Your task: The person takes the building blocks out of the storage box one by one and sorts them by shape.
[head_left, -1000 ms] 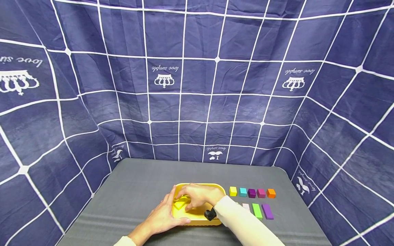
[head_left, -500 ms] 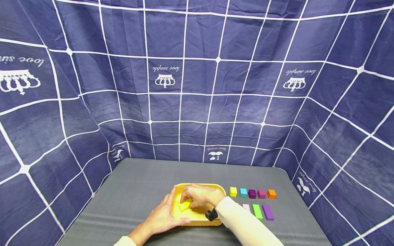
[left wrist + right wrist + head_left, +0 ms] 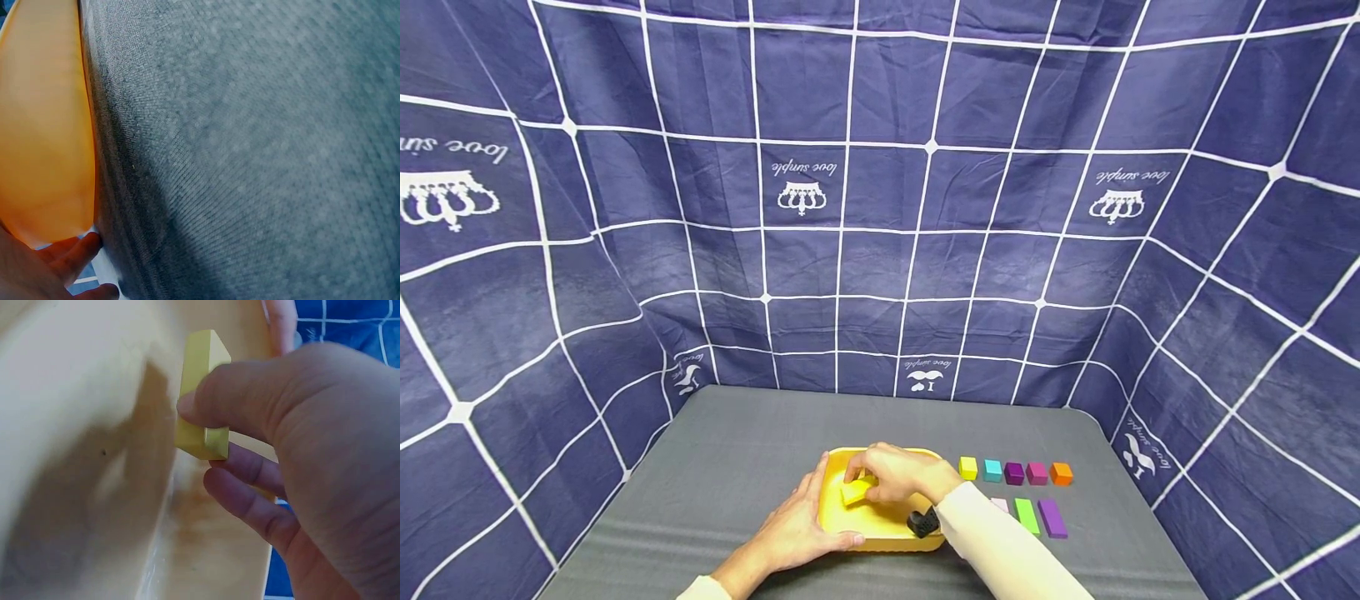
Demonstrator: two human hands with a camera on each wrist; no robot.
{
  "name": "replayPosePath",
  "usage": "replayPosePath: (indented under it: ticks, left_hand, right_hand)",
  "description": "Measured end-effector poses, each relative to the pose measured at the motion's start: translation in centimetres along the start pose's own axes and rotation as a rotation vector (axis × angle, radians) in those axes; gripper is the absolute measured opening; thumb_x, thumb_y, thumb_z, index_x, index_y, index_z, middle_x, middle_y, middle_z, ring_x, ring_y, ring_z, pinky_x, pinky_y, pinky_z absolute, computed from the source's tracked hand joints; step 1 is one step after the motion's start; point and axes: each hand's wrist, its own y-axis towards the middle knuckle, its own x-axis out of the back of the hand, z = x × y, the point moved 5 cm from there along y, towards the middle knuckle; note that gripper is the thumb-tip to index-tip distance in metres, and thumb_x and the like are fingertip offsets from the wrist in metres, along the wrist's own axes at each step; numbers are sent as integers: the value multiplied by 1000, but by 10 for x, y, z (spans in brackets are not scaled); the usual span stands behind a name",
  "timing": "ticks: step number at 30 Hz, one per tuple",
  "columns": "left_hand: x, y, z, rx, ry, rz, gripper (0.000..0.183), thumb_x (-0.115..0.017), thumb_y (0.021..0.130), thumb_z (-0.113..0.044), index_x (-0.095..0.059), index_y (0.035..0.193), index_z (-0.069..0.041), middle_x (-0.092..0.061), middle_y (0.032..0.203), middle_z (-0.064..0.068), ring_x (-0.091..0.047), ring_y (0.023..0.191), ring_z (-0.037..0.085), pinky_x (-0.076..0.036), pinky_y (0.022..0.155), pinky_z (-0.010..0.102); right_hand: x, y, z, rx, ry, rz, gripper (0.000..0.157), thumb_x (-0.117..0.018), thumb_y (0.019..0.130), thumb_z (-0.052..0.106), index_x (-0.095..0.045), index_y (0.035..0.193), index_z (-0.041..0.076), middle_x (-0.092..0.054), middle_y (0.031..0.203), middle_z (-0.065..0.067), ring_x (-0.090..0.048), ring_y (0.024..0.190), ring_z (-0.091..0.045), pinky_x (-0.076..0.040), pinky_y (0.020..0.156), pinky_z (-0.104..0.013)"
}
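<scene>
A yellow rectangular block [image 3: 855, 492] is pinched between the thumb and fingers of my right hand [image 3: 887, 473], inside a yellow plastic tub [image 3: 880, 525]. In the right wrist view my thumb lies across one face of the block [image 3: 197, 362], which stands just off the tub wall with its lower end near a fingertip. My left hand [image 3: 801, 518] rests on the tub's left side, fingers straight along the wall and thumb at the front rim. Seen from the left wrist, the fingers touch the end of the tub [image 3: 47, 125].
Right of the tub, a back row holds yellow [image 3: 967, 468], turquoise [image 3: 992, 471], purple [image 3: 1014, 473], magenta [image 3: 1037, 473] and orange [image 3: 1061, 474] cubes. Nearer lie pale pink [image 3: 1000, 504], green [image 3: 1027, 517] and violet [image 3: 1053, 518] blocks, some partly behind my right sleeve. Grey cloth [image 3: 760, 433] covers the table.
My right hand has taken hold of the yellow block at the tub's left end and moved it a little to the right. My left hand stays in place.
</scene>
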Motion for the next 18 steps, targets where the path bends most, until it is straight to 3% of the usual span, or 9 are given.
replayPosePath:
  ticks: [9, 14, 18]
  left_hand:
    - [1, 0, 0, -12, -1, -3, 153, -97, 76, -80, -18, 188, -13, -56, 174, 16, -72, 136, 35, -62, 101, 72]
    - [2, 0, 0, -10, -5, -1, 153, -97, 76, -80, -18, 188, -12, -56, 174, 16, -72, 136, 35, -62, 102, 72]
    - [2, -1, -1, -9, -9, 2, 153, -97, 76, -80, -17, 188, -14, -55, 175, 15, -71, 138, 35, -61, 102, 73]
  right_hand:
    - [6, -18, -8, -44, 104, -50, 43, -87, 97, 13, -76, 139, 20, -82, 126, 6, -71, 111, -4, -59, 104, -22]
    - [7, -24, -12, -38, 115, -62, 55, -84, 100, 14, -72, 151, 26, -82, 128, 5, -69, 105, -7, -57, 96, -21]
    - [8, -29, -11, 4, 129, -81, 55, -83, 102, 12, -74, 153, 27, -81, 132, 5, -68, 101, -6, -56, 91, -18]
